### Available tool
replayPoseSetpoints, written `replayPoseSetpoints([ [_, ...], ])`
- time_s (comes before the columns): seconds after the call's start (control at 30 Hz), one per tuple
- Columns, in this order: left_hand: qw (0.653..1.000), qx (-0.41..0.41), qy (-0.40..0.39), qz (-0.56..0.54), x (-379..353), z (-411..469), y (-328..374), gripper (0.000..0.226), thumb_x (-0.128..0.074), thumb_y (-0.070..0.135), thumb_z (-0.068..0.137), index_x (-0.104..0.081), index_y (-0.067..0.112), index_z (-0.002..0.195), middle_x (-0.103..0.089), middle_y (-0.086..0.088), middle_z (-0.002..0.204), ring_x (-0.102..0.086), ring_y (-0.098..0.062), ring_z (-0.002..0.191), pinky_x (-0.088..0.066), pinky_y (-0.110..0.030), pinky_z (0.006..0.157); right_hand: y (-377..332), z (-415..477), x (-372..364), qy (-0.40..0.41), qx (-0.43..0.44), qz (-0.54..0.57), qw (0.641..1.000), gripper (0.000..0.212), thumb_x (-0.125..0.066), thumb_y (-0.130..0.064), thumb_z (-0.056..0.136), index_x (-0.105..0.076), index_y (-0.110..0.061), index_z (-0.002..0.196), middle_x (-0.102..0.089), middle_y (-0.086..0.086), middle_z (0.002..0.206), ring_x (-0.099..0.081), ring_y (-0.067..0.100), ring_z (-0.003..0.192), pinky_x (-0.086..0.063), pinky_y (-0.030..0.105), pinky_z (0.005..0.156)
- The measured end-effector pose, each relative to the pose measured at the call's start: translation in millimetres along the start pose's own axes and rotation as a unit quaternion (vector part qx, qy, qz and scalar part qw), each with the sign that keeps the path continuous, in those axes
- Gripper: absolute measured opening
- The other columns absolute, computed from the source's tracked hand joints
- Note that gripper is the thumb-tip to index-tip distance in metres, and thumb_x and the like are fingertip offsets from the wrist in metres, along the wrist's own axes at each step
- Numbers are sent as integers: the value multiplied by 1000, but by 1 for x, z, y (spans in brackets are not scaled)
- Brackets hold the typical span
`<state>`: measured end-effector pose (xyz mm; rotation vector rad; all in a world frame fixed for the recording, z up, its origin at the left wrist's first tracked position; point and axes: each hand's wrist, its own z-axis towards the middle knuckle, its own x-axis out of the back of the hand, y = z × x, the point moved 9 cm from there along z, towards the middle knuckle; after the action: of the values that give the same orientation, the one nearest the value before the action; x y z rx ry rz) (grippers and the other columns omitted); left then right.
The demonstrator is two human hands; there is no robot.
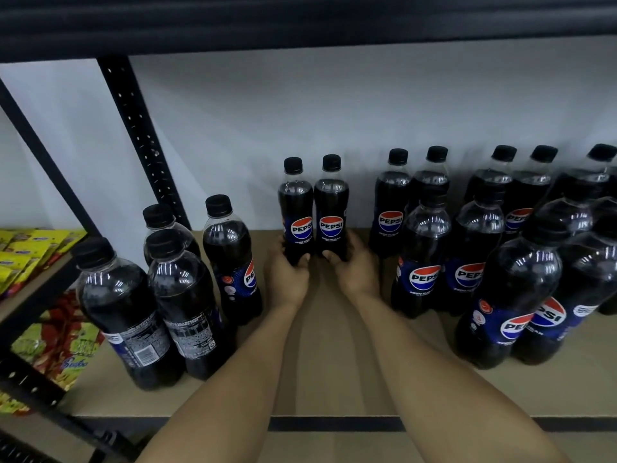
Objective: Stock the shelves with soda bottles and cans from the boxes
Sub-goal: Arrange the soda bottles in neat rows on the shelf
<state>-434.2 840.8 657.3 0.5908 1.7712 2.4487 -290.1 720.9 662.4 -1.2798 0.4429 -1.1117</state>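
Note:
Two dark Pepsi bottles with black caps stand upright side by side at the back middle of the tan shelf board [327,355]. My left hand [287,275] grips the base of the left bottle [296,212]. My right hand [355,269] grips the base of the right bottle [331,208]. Both labels face me. A group of several Pepsi bottles [173,295] stands to the left. A larger block of several Pepsi bottles [500,262] fills the right side in rows.
A black perforated upright [140,135] rises at the back left, with a white wall behind. The shelf above [300,25] hangs low overhead. Yellow and red snack packets [50,329] fill the neighbouring rack at left. The black front rail [334,424] edges the shelf.

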Motion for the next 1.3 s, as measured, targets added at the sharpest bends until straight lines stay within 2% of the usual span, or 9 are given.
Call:
replayPoseSetpoints([
  [0.07,1000,10,3,2,0,2,-5,46,-76,19,85,-59,16,127,-72,0,115,-68,-18,106,-55,-43,95,1,2,-2,-3,-3,-7,1000,55,-77,-21,87,-56,-27,138,-68,-4,127,-60,11,117,-48,31,102],
  [0.23,1000,-3,-5,-7,-2,2,0,40,-73,13,88,-60,19,126,-72,-2,115,-68,-20,107,-55,-43,95,-1,8,-4,-13,-25,-18,999,59,-72,-16,92,-49,-25,146,-63,0,137,-55,18,130,-45,37,109],
  [0.33,1000,-15,-2,-12,-2,4,1,41,-74,11,86,-61,18,124,-73,-2,114,-68,-20,106,-56,-42,93,0,8,-2,-4,-21,-23,1000,58,-72,-15,91,-50,-26,144,-64,-1,135,-57,18,127,-46,36,107],
  [0.47,1000,2,-6,-17,-5,6,-2,42,-77,17,85,-63,20,124,-73,-1,115,-67,-18,106,-54,-35,93,-1,4,1,9,-5,-31,999,55,-71,-15,91,-52,-25,142,-67,-2,131,-59,16,122,-44,27,100],
  [0.57,1000,23,-18,-7,-9,8,-7,36,-75,22,89,-64,18,123,-73,-4,116,-67,-22,108,-54,-38,94,0,4,3,17,-3,-34,999,54,-71,-13,91,-54,-25,141,-68,-1,128,-60,16,121,-44,27,100],
  [0.73,998,35,-26,34,-14,11,-10,32,-71,30,92,-65,19,121,-73,-5,113,-67,-26,107,-54,-39,91,5,5,5,27,-15,-47,998,55,-71,-15,91,-52,-28,141,-67,0,129,-60,19,121,-47,35,103],
  [0.83,998,34,-29,42,-15,10,-10,33,-68,30,93,-63,19,124,-72,-4,116,-66,-26,108,-52,-38,92,7,6,5,31,-19,-68,997,55,-72,-26,89,-49,-41,137,-67,-4,128,-61,20,121,-50,44,103],
  [0.93,998,33,-33,36,-16,10,-12,32,-67,28,94,-62,19,125,-72,-5,116,-66,-27,110,-53,-40,93,9,7,2,22,-22,-72,997,56,-73,-30,88,-46,-45,135,-67,-6,128,-61,19,121,-51,47,102],
  [1.3,998,21,-45,38,-16,9,-10,36,-65,29,96,-57,23,130,-69,-1,123,-63,-24,115,-52,-43,97,7,7,4,20,3,-61,998,56,-70,-17,91,-51,-32,142,-66,-1,130,-60,19,122,-48,37,103],
])
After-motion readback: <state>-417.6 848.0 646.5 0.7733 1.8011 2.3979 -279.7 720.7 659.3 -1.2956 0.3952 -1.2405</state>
